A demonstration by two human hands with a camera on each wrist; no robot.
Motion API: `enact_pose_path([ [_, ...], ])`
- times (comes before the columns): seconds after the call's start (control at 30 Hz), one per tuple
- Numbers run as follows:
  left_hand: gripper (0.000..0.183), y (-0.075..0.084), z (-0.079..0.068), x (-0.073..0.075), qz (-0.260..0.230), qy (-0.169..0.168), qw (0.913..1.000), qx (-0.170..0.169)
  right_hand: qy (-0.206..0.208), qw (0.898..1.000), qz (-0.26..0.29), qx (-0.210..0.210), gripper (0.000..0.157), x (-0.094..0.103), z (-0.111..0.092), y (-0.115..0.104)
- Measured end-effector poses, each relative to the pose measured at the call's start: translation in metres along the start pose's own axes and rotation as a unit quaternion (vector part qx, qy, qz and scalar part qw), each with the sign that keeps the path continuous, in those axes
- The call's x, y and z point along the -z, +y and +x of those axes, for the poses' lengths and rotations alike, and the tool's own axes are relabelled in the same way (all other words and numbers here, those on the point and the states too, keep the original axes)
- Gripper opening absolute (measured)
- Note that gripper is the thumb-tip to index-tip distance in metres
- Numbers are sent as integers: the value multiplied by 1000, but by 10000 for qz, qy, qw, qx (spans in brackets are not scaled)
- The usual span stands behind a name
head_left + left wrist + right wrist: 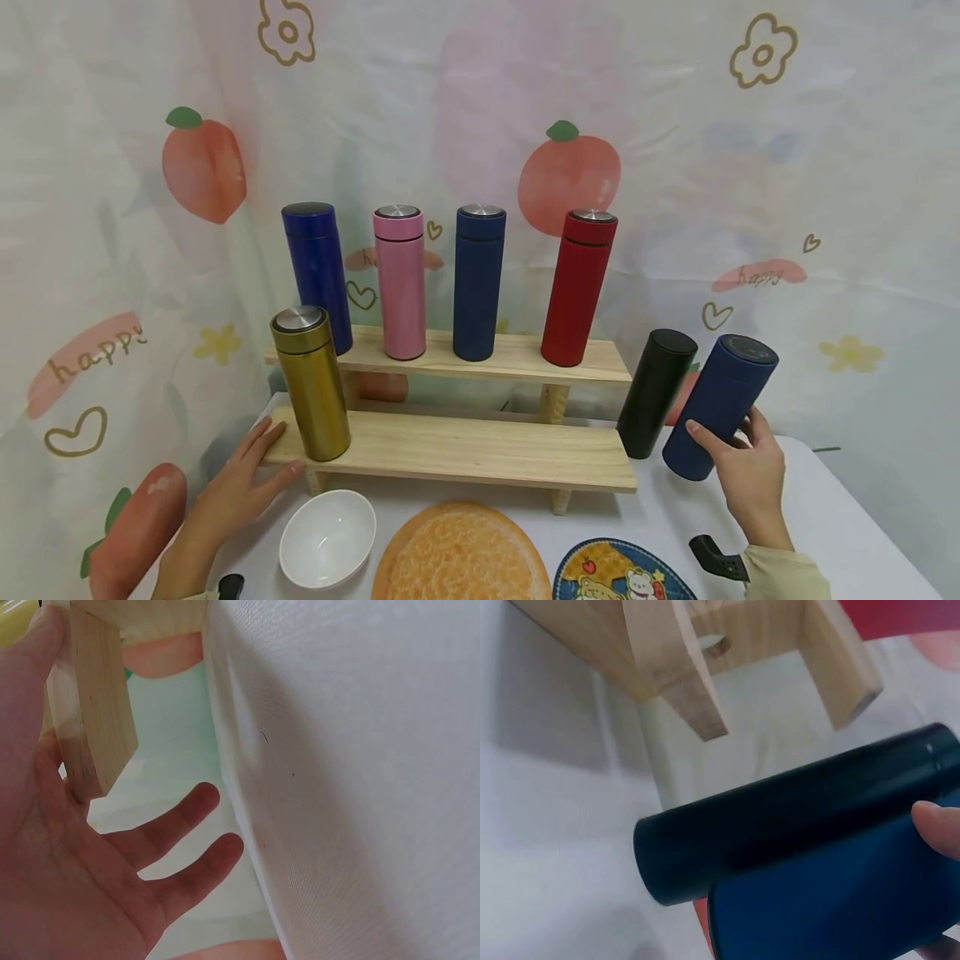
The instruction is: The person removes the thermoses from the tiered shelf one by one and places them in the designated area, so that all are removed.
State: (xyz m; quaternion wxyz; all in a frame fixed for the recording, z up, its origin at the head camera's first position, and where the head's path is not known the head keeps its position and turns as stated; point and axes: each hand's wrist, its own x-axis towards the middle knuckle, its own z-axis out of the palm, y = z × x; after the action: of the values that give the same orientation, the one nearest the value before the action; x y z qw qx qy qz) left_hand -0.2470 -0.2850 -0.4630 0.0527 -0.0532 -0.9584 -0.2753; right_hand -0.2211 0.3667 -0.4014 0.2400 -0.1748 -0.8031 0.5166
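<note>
My right hand (753, 475) grips a dark blue thermos bottle (720, 408) round its lower body, thumb in front. Beside it on the left, a black thermos bottle (656, 392) stands on the table; in the right wrist view the black bottle overlaps the blue one. At the left end of a two-tier wooden stand (480, 446), my left hand (236, 479) holds the lower board's corner between thumb and forefinger. Two of its other fingers (202, 866) reach out free below the board. A gold thermos bottle (315, 387) stands on that board close to this hand.
On the upper board stand a bright blue bottle (318, 275), a pink bottle (400, 287), a navy bottle (478, 287) and a red bottle (580, 292). In front lie a white bowl (327, 537), a round bread-patterned mat (461, 554) and a cartoon-printed mat (622, 571). Printed cloth hangs behind.
</note>
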Motion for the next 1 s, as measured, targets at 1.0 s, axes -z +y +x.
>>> enact_pose_path([
  [1.0,88,-2,-1,-1,73,141,9999,1,180,9998,-34,-79,88,-20,52,41],
])
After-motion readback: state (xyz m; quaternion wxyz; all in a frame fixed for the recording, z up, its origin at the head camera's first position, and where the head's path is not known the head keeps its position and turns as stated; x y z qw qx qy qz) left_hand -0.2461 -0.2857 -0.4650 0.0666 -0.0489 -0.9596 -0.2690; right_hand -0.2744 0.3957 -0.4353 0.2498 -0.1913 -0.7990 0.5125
